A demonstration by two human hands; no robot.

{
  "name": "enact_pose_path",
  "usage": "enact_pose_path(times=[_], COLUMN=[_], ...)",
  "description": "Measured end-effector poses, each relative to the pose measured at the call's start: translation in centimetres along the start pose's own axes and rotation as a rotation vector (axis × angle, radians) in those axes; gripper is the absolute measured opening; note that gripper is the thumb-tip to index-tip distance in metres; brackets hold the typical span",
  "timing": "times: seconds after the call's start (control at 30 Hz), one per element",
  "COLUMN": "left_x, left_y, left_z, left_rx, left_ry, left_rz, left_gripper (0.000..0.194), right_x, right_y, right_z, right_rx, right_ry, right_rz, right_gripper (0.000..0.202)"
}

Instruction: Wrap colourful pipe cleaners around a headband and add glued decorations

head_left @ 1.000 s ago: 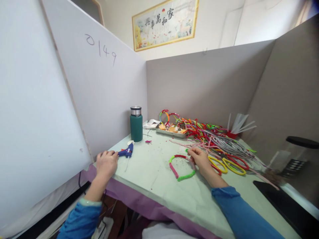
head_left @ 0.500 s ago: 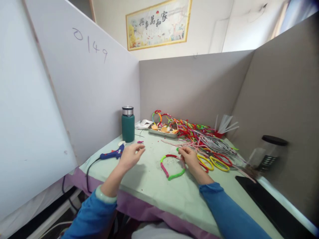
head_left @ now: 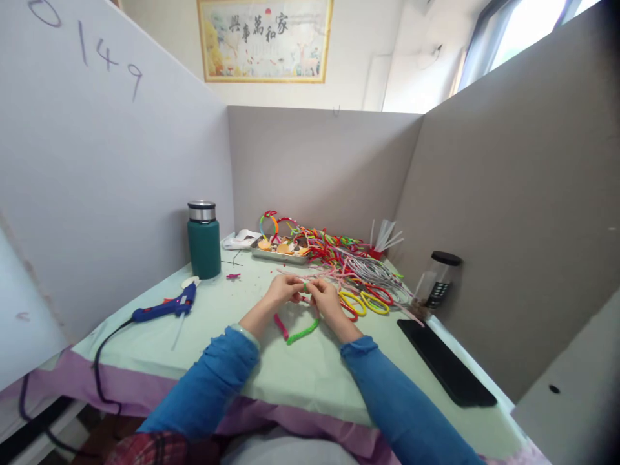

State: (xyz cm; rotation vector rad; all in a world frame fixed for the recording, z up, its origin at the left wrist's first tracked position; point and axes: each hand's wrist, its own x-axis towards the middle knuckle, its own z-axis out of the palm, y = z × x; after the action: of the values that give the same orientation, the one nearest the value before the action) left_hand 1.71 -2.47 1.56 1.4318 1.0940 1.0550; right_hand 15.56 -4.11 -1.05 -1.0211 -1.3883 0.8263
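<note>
Above the table my left hand (head_left: 285, 289) and my right hand (head_left: 325, 298) meet, their fingertips pinching a small green piece of pipe cleaner (head_left: 305, 287) between them. Below them lies a fuzzy hoop of pipe cleaners (head_left: 303, 332), with green and pink stretches showing; my hands hide its far part. Just right of my right hand are scissors with yellow handles (head_left: 375, 303) and a red-handled pair (head_left: 382, 294).
On the left lie a blue glue gun (head_left: 162, 310) with a cord and a green bottle (head_left: 204, 248). Behind are a metal tray (head_left: 281, 258) and a heap of pipe cleaners (head_left: 339, 248). A black slab (head_left: 445, 361) and a clear jar (head_left: 440, 281) are at right. Grey panels (head_left: 320, 161) surround the table.
My left hand has moved right from beside the glue gun to join my right hand at the green piece. The view has swung to the right.
</note>
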Motion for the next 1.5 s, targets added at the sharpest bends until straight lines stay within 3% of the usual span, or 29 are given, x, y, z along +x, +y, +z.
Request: enact_pose_path(times=[0.23, 0.53, 0.8, 1.07, 1.33, 1.5], left_x=[0.2, -0.1, 0.2, 0.1, -0.6, -0.4], left_y=[-0.7, -0.6, -0.9, -0.7, -0.3, -0.4], left_z=[-0.3, -0.1, -0.2, -0.1, -0.3, -0.2], left_rx=[0.013, -0.124, 0.041, 0.021, -0.185, -0.145], left_ry=[0.069, -0.001, -0.022, 0.002, -0.068, -0.034], left_rz=[-0.020, -0.001, 0.044, 0.062, -0.052, -0.016], left_gripper=[0.018, 0.026, 0.022, 0.016, 0.030, 0.029], right_x=[0.4, 0.4, 0.3, 0.7, 0.6, 0.7], right_y=[1.2, 1.3, 0.6, 1.5, 0.9, 1.7], right_z=[0.1, 0.1, 0.0, 0.0, 0.0, 0.2], right_rx=[-0.065, -0.055, -0.013, -0.089, 0.068, 0.025], right_ry=[-0.024, -0.020, -0.057, -0.025, -0.034, -0.043], right_rz=[-0.060, -0.049, -0.098, -0.107, -0.039, -0.113], right_gripper=[0.018, 0.019, 0.016, 0.014, 0.016, 0.013])
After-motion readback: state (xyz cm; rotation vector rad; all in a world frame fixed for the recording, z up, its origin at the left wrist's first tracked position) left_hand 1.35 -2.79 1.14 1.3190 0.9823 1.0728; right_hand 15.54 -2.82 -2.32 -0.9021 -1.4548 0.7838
